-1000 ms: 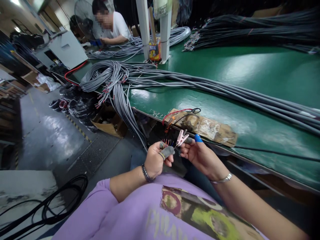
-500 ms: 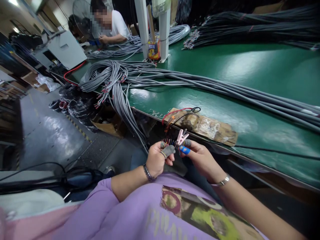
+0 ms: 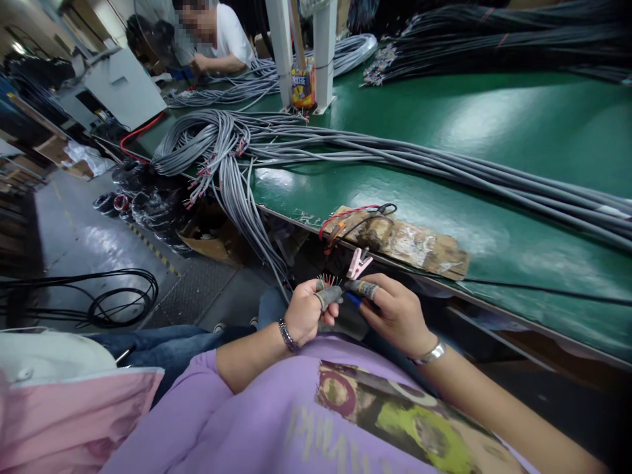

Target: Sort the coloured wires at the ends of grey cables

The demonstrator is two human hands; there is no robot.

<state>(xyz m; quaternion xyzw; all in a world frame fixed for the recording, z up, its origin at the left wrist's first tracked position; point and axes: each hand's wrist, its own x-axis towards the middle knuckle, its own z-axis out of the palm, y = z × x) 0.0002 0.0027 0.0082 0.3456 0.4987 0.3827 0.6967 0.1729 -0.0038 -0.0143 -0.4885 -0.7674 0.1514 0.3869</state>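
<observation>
My left hand (image 3: 306, 312) is closed around a bunch of thin coloured wires (image 3: 328, 282), whose tips fan out above the fingers. A grey cover wraps its thumb. Just to the right, my right hand (image 3: 397, 313) has thumb and index finger pinched together, with a grey cover on the index finger and blue wrap on the thumb. Whatever lies between those fingertips is too small to make out. A pink clothespin (image 3: 359, 263) stands just above the right fingertips, by the table edge; whether the hand touches it I cannot tell.
A worn wooden board (image 3: 419, 250) with red and black leads lies at the edge of the green table (image 3: 474, 125). Grey cables (image 3: 395, 148) run across the table and hang over its side. A co-worker (image 3: 230, 39) sits across. Black cable coils (image 3: 123, 299) lie at left.
My right hand has turned, so the grey-covered index finger now shows in front and the blue-wrapped thumb is mostly hidden. The left hand keeps its hold on the wires. The view has tilted slightly.
</observation>
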